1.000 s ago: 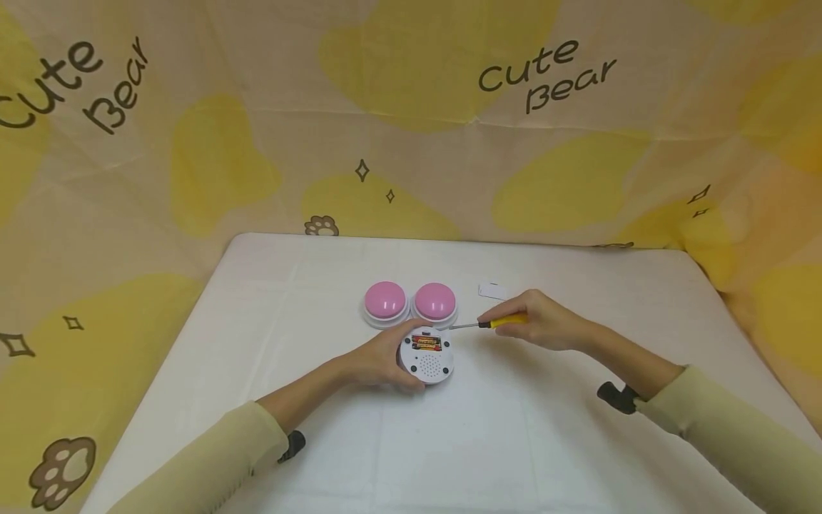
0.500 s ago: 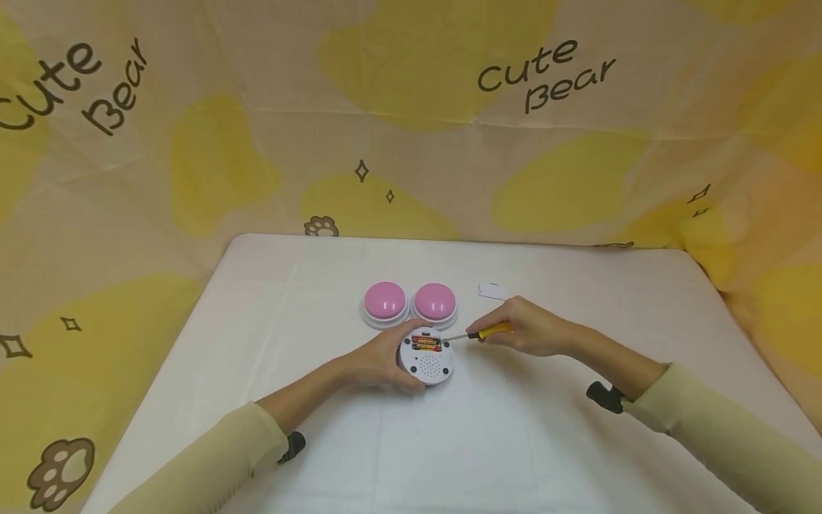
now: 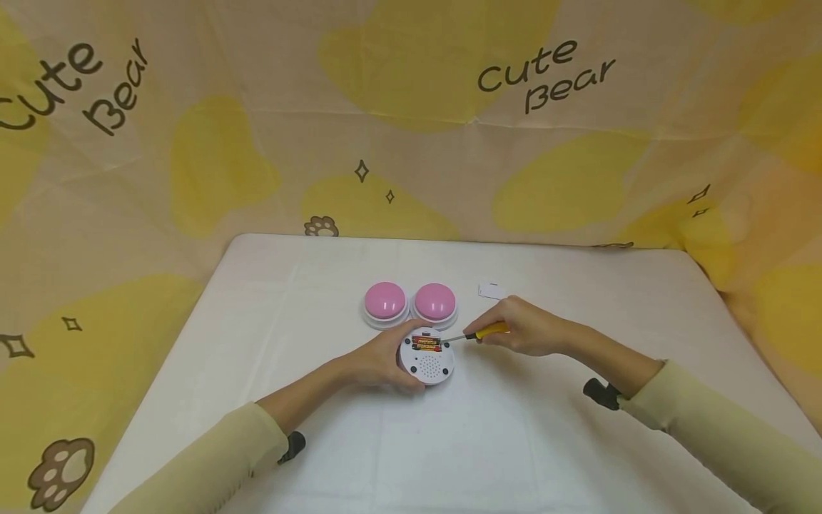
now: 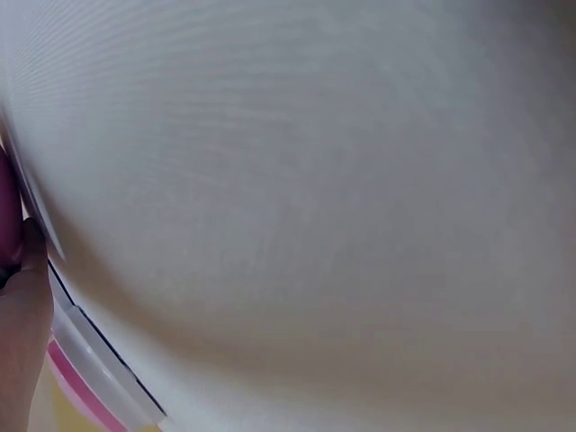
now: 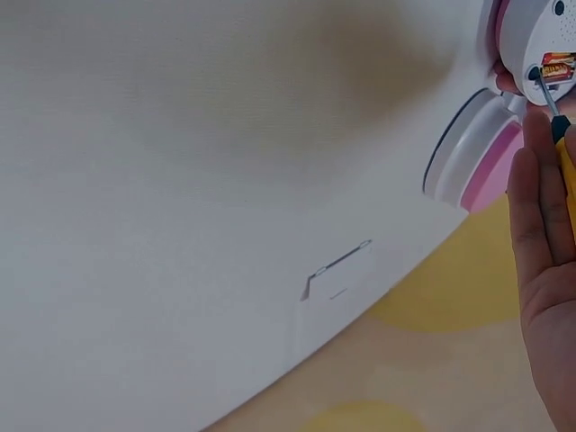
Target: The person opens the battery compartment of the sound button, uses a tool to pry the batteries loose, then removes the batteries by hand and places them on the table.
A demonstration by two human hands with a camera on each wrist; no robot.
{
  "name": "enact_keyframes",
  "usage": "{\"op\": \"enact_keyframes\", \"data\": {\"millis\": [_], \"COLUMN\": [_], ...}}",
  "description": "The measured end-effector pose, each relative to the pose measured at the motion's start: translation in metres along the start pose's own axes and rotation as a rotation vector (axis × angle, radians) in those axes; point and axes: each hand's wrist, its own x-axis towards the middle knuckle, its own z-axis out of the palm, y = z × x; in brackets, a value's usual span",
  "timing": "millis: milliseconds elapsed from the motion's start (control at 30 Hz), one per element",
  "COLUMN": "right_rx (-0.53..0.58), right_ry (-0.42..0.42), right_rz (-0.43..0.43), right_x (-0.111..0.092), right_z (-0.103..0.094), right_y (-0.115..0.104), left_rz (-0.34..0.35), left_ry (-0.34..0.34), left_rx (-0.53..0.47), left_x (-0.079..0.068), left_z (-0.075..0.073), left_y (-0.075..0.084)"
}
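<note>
My left hand [image 3: 382,359] grips a round white push-button device [image 3: 429,365] by its left side, its underside turned up. Two red-and-orange batteries [image 3: 427,344] lie side by side in its uncovered compartment, above a speaker grille. My right hand [image 3: 529,327] holds a screwdriver [image 3: 488,330] with a yellow handle and black collar. Its metal tip is at the right end of the battery compartment, as the right wrist view also shows beside the batteries [image 5: 558,67]. In the left wrist view only part of the left hand [image 4: 27,333] shows at the edge.
Two pink-topped push buttons, a left one [image 3: 385,301] and a right one [image 3: 434,303], stand just behind the held device. A small white battery cover [image 3: 491,290] lies on the white table [image 3: 308,442] behind my right hand. A patterned yellow curtain [image 3: 411,143] hangs behind the table.
My right hand has moved left and slightly down, bringing the screwdriver tip from the device's upper right rim to the battery compartment's end. The left hand and device stay nearly still.
</note>
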Motion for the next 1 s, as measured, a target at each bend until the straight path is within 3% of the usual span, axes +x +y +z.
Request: {"op": "enact_keyframes", "data": {"millis": [500,1000], "right_rx": [-0.049,-0.033], "right_ry": [-0.038,-0.037], "right_rz": [0.017,0.023], "right_x": [0.004,0.007], "right_z": [-0.005,-0.004], "right_y": [-0.011,-0.006], "left_rz": [-0.027,-0.036], "left_ry": [-0.017,-0.009], "left_rx": [-0.025,-0.019], "left_x": [-0.002,-0.001], "left_z": [-0.001,-0.001], "left_y": [0.003,0.003]}}
